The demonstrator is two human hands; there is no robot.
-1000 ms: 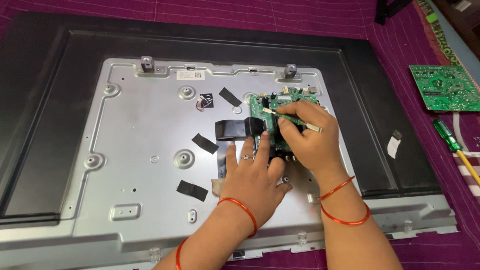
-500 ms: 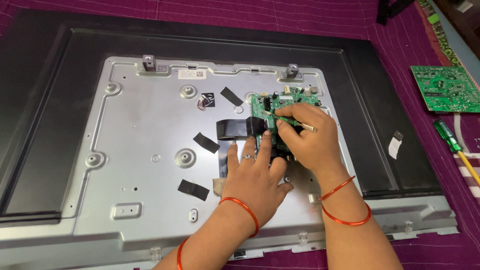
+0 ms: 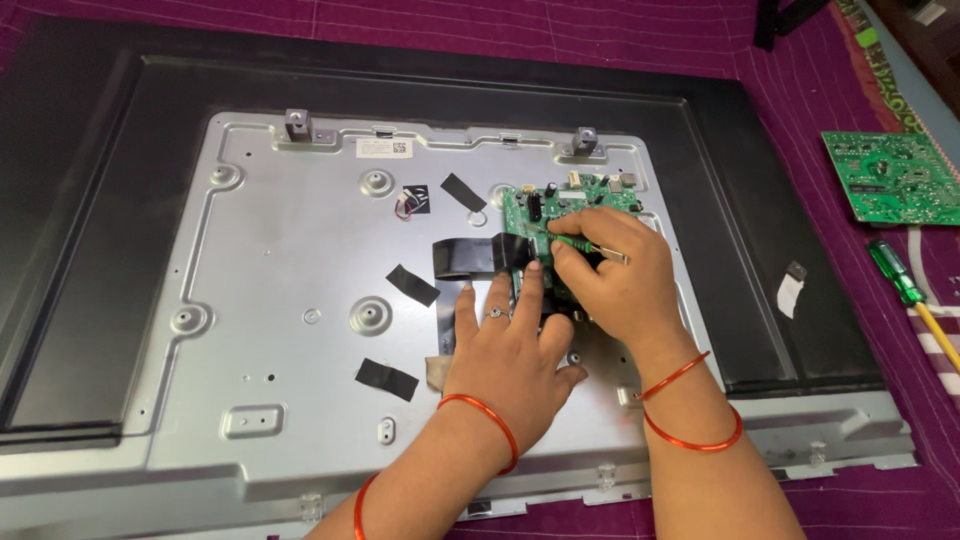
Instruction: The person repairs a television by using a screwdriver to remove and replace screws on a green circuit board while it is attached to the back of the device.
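A flat-screen television lies face down, showing its grey metal back plate [image 3: 280, 300] inside a black frame [image 3: 100, 200]. A small green circuit board [image 3: 560, 205] is mounted at the plate's upper right. My right hand [image 3: 610, 280] is shut on a thin green-handled tool [image 3: 575, 243], its tip on the board's left part. My left hand [image 3: 510, 350] rests flat just below the board, fingers spread, next to a wide black ribbon cable [image 3: 465, 258]. Both wrists carry red bangles.
Black tape strips [image 3: 412, 285] are stuck on the plate. A second green circuit board [image 3: 885, 178] lies on the purple cloth [image 3: 600, 35] at the right, with a green-and-yellow screwdriver [image 3: 910, 295] below it. A dark stand part [image 3: 785, 18] sits at the top.
The hands stay at the board. My right hand has shifted slightly down and left with the tool; the view has drifted a little.
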